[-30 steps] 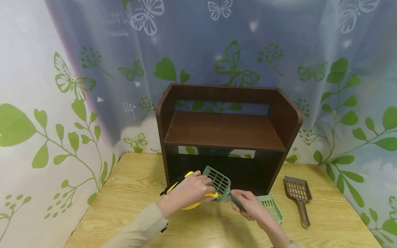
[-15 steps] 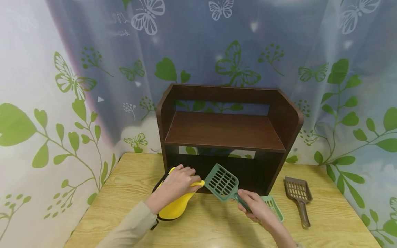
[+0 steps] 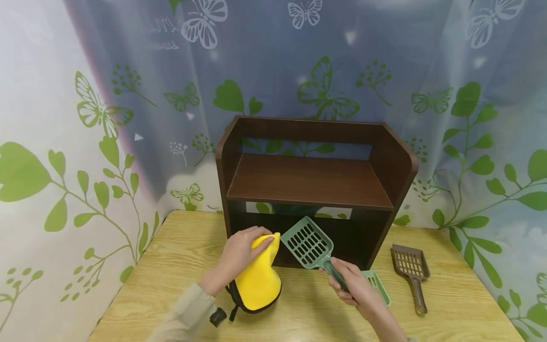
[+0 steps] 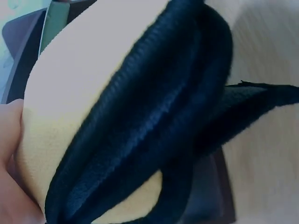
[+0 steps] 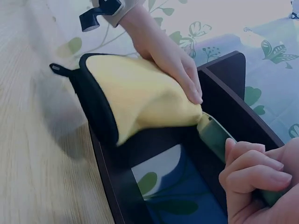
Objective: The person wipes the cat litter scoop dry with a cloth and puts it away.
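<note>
In the head view, my left hand point(image 3: 240, 251) grips a yellow cloth mitt point(image 3: 259, 285) with black trim near its narrow upper end. The mitt hangs down, its black-edged side low and a small black loop dangling. My right hand point(image 3: 352, 285) holds a dark green slotted litter scoop point(image 3: 307, 243) by its handle, slots facing me. The scoop's left corner is right beside the mitt's tip; whether they touch I cannot tell. Up close in the left wrist view, the mitt point(image 4: 70, 93) shows its dark edge band. In the right wrist view, curled fingers point(image 5: 252, 172) wrap the scoop handle.
Behind both hands stands a dark brown two-tier shelf point(image 3: 307, 178) on the wood-grain table point(image 3: 183, 247). A light green scoop point(image 3: 379, 285) lies partly hidden by the right hand. Farther right lies a brown slotted scoop point(image 3: 411, 266). A patterned curtain hangs behind.
The mitt moved left off the scoop, then turned so its wide end hangs down nearer the front. The right hand has raised the scoop slightly and shifted it right.
</note>
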{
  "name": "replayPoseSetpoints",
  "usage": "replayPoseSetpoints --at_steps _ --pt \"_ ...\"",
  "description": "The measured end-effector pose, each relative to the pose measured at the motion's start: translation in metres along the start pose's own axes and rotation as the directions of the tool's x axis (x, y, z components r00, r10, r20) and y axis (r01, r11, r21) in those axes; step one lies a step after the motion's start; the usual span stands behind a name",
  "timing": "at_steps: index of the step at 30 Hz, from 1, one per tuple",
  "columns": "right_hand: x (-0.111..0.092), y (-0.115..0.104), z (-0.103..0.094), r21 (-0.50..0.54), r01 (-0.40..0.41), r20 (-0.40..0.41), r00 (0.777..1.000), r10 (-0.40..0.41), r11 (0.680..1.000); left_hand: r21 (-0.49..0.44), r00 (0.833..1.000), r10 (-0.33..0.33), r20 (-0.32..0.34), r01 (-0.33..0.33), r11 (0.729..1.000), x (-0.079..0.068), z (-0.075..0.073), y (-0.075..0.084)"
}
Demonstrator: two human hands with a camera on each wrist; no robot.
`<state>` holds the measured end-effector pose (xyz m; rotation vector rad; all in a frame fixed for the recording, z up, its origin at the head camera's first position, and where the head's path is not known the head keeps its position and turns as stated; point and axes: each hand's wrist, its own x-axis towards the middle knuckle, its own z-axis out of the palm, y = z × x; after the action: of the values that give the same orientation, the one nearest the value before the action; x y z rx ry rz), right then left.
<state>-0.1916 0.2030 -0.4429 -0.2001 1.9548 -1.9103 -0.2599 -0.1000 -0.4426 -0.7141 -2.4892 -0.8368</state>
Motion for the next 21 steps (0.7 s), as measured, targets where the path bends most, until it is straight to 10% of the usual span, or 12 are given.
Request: replayPoseSetpoints --at_steps 8,21 --pt "0.004 0.001 0.011 0.023 -0.002 0.037 0.999 0.001 1.0 -0.38 0.986 -0.154 0.067 0.168 0.909 0.002 0.008 0.002" --pt "0.003 0.008 0.018 -0.012 -0.041 0.093 0.995 0.042 0.999 -0.457 0.984 -0.122 0.127 0.167 0.874 0.031 0.018 0.001"
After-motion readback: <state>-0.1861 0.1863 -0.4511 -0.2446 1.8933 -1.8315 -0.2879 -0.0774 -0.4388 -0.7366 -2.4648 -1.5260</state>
